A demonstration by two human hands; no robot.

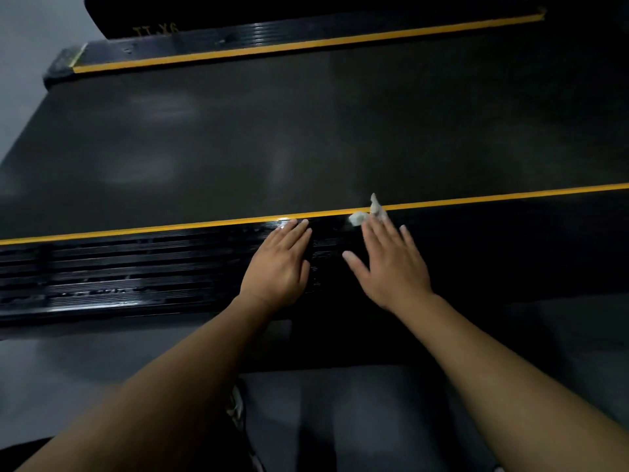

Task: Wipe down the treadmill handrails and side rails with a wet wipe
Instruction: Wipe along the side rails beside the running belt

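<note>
White and limp, the wet wipe is sitting bunched under my spread right hand on the side rail, likely needing pinning mid-wad; my left hand is lying flat.

2 hands, 1 left hand and 1 right hand; 2 bare forearms; 1 white wet wipe; 2 ribbed black rails, 1 near side rail and 1 far side rail; 2 yellow lines, 1 near stripe and 1 far stripe; 1 treadmill belt
</note>
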